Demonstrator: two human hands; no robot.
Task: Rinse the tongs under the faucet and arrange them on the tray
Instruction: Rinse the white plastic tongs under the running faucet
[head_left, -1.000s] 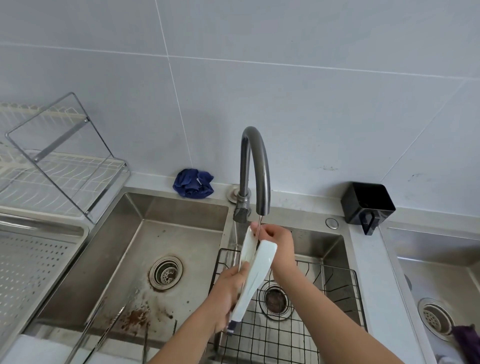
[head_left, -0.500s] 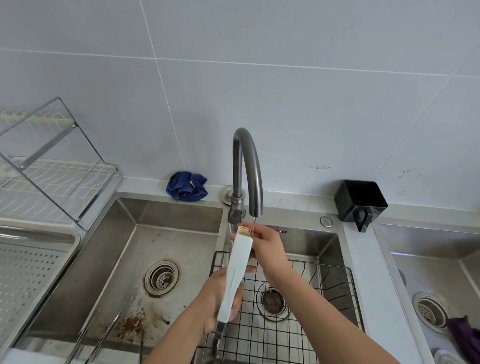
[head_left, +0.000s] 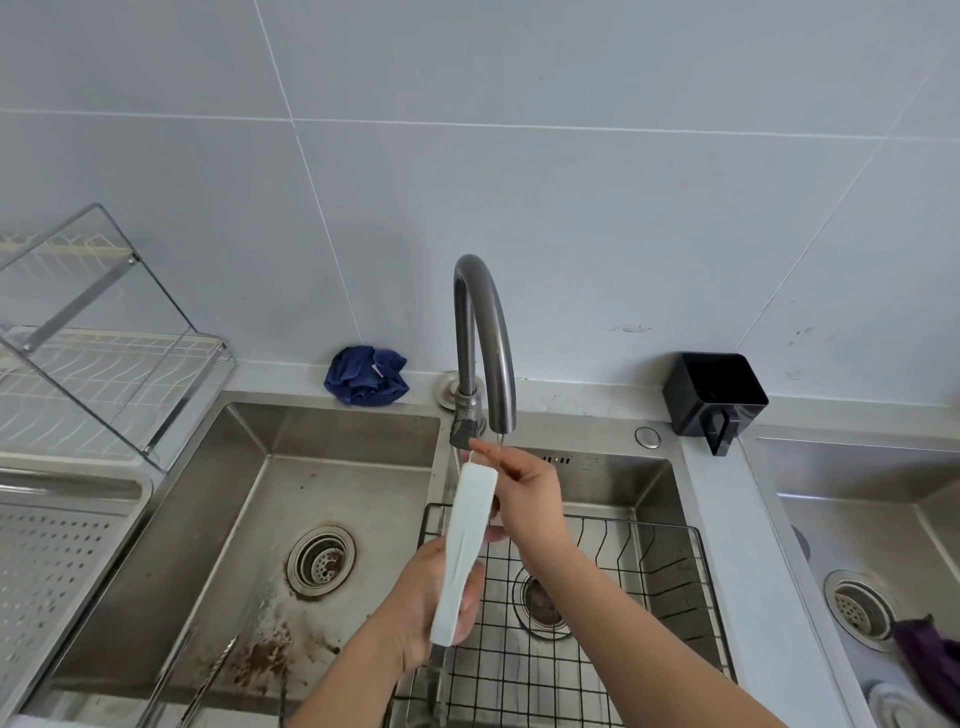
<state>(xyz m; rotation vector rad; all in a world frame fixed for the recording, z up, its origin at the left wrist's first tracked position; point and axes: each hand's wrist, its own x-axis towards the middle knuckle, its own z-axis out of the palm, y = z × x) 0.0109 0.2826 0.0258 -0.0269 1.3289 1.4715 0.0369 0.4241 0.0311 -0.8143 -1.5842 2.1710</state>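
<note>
Far to the left of the fingers stands a wire dish rack (head_left: 98, 374) with a clear, tilted panel, and below it lies a perforated steel tray (head_left: 57, 566), matte and dotted with small holes. Nearer, still left of the hands, is a stainless sink basin (head_left: 249, 509) with a round ribbed drain and rusty brown stains on its floor; thin metal tongs (head_left: 208, 680) lie in its near corner, blurred. Behind it, on the pale surface (head_left: 717, 525), sits a crumpled blue cloth (head_left: 366, 375). The left hand (head_left: 421, 603) is wrapped around the lower end of a long, flat white pair of tongs (head_left: 462, 551), smooth and slightly curved, held nearly upright. Just above their top end arches a brushed-steel gooseneck faucet (head_left: 483, 332), a thin stream of water falling from its spout. The right hand (head_left: 530, 499) pinches the upper end of the white tongs, its fingers (head_left: 485, 449) closed on them directly under the spout. Beneath both hands a black wire basket (head_left: 660, 582) of square mesh sits in the middle basin. To the right of the fingers a glossy black box-shaped holder (head_left: 714, 395) rests against the tiled wall, and farther right a third basin (head_left: 883, 525) holds a dark purple cloth (head_left: 930, 660).
</note>
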